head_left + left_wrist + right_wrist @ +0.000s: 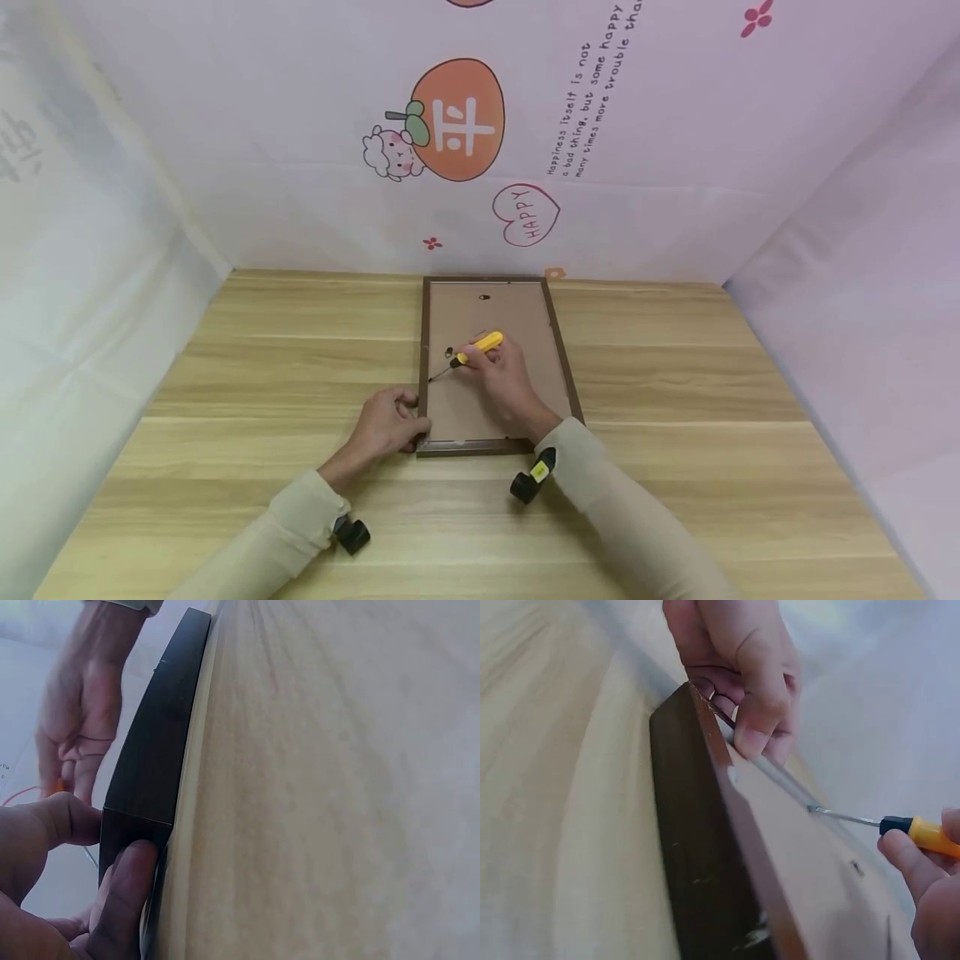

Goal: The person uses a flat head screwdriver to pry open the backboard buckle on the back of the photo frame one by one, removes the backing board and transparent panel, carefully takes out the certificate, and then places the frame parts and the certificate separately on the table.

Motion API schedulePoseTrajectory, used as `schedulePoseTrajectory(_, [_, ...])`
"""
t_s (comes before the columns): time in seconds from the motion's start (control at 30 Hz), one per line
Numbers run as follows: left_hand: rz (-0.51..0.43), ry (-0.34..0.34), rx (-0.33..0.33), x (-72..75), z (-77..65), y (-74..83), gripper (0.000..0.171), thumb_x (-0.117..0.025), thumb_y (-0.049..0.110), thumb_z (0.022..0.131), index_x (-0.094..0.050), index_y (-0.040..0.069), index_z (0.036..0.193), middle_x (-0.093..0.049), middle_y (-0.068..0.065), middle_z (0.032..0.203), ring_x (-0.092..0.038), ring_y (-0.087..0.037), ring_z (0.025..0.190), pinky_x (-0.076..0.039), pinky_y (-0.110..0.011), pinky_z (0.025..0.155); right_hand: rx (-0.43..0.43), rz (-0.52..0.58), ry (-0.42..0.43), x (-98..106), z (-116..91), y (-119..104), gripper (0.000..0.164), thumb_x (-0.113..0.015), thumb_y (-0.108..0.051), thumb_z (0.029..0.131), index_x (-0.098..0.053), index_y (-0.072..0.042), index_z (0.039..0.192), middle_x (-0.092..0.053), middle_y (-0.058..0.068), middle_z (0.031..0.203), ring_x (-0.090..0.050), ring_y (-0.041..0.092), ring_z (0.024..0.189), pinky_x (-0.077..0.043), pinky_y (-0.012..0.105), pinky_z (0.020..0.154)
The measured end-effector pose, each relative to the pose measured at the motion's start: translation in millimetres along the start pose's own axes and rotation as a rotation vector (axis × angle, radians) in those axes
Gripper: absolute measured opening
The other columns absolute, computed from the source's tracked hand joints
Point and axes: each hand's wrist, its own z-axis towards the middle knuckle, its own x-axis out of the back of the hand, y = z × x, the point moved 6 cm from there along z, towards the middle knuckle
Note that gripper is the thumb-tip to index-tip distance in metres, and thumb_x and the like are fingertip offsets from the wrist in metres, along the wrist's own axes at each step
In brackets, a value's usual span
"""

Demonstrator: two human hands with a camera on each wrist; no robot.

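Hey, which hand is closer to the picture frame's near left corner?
Left. The left hand holds the frame by its left side, right beside that corner; the right hand is farther off, above the backing board, gripping the yellow screwdriver.

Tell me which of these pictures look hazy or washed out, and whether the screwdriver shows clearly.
Head view: fairly crisp, screwdriver clear; left wrist: milky, tabletop grain smeared, screwdriver mostly hidden; right wrist: hazy, pale toward the top right, but the metal shaft readable.
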Motion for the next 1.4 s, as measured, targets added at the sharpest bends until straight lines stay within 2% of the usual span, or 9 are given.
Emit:
schedulePoseTrajectory(0.1, [0.006, -0.003, 0.000, 1.4, 0.6, -0.5, 0.040, -0.072, 0.004, 0.078, -0.061, -0.005, 0.114, -0.067, -0.010, 0.077, -0.065, -0.017, 0.052, -0.059, -0.030, 0.052, 0.008, 0.011, 0.004, -3, 0, -1, 0.032, -0.059, -0.011, 0.098, -0.048, 0.006, 0.122, -0.066, 0.024, 0.122, -0.067, 0.027, 0.112, -0.057, 0.035, 0.092])
schedulePoseTrajectory(0.3, [0.040, -0.011, -0.017, 3.2, 1.3, 2.6, 0.042, -0.073, 0.005, 0.077, -0.060, -0.006, 0.116, -0.066, -0.009, 0.075, -0.064, -0.017, 0.051, -0.058, -0.029, 0.051, 0.201, -0.301, 0.038, -26, -11, -29, 0.016, -0.063, -0.015, 0.096, -0.058, -0.003, 0.107, -0.072, 0.015, 0.107, -0.071, 0.021, 0.098, -0.061, 0.031, 0.080])
schedulePoseTrajectory(0.43, [0.043, -0.024, -0.027, 2.8, 1.5, 3.8, 0.042, -0.074, 0.004, 0.079, -0.059, -0.006, 0.116, -0.065, -0.009, 0.073, -0.064, -0.017, 0.050, -0.058, -0.029, 0.051, 0.289, -0.449, 0.057, -43, -19, -41, 0.014, -0.063, -0.013, 0.096, -0.058, -0.003, 0.105, -0.071, 0.013, 0.103, -0.071, 0.021, 0.099, -0.061, 0.030, 0.081])
schedulePoseTrajectory(0.57, [0.045, -0.030, -0.032, 3.1, 1.4, 4.0, 0.039, -0.074, 0.005, 0.080, -0.059, -0.005, 0.115, -0.064, -0.010, 0.074, -0.063, -0.017, 0.050, -0.058, -0.030, 0.051, 0.315, -0.573, 0.086, -53, -24, -47, 0.013, -0.063, -0.016, 0.096, -0.058, -0.007, 0.104, -0.070, 0.010, 0.101, -0.071, 0.021, 0.100, -0.061, 0.033, 0.083])
schedulePoseTrajectory(0.8, [0.053, -0.028, -0.050, 3.9, 0.6, 3.8, 0.036, -0.075, 0.005, 0.082, -0.058, -0.005, 0.113, -0.064, -0.009, 0.074, -0.064, -0.016, 0.050, -0.057, -0.029, 0.051, 0.380, -0.701, 0.102, -64, -28, -52, 0.013, -0.065, -0.017, 0.095, -0.059, -0.008, 0.103, -0.075, 0.011, 0.095, -0.074, 0.024, 0.092, -0.062, 0.033, 0.075])
schedulePoseTrajectory(0.9, [0.069, -0.023, -0.050, 4.6, 0.9, 3.8, 0.035, -0.075, 0.007, 0.083, -0.059, -0.004, 0.112, -0.064, -0.009, 0.073, -0.063, -0.015, 0.050, -0.056, -0.028, 0.052, 0.409, -0.727, 0.098, -68, -30, -53, 0.013, -0.065, -0.015, 0.095, -0.059, -0.007, 0.104, -0.075, 0.012, 0.096, -0.074, 0.025, 0.093, -0.062, 0.034, 0.077])
schedulePoseTrajectory(1.07, [0.105, -0.012, -0.051, 4.4, 0.4, 4.1, 0.034, -0.077, 0.009, 0.083, -0.060, -0.002, 0.110, -0.063, -0.007, 0.072, -0.061, -0.014, 0.054, -0.052, -0.025, 0.057, 0.380, -0.707, 0.089, -68, -32, -50, 0.014, -0.063, -0.016, 0.096, -0.058, -0.007, 0.105, -0.075, 0.013, 0.100, -0.072, 0.028, 0.098, -0.061, 0.037, 0.081])
schedulePoseTrajectory(1.27, [0.129, -0.013, -0.059, 1.0, -0.8, 5.2, 0.038, -0.075, 0.009, 0.081, -0.060, -0.004, 0.114, -0.063, -0.006, 0.072, -0.061, -0.014, 0.054, -0.052, -0.025, 0.053, 0.287, -0.591, 0.062, -52, -28, -42, 0.014, -0.060, -0.018, 0.098, -0.057, -0.008, 0.108, -0.071, 0.010, 0.107, -0.070, 0.024, 0.107, -0.060, 0.036, 0.087])
schedulePoseTrajectory(1.4, [0.125, -0.011, -0.054, -1.7, -0.8, 5.1, 0.044, -0.073, 0.007, 0.079, -0.059, -0.006, 0.118, -0.064, -0.006, 0.070, -0.062, -0.014, 0.051, -0.056, -0.027, 0.056, 0.246, -0.458, 0.033, -33, -22, -37, 0.016, -0.061, -0.016, 0.097, -0.059, -0.004, 0.109, -0.071, 0.011, 0.107, -0.070, 0.021, 0.101, -0.060, 0.033, 0.085])
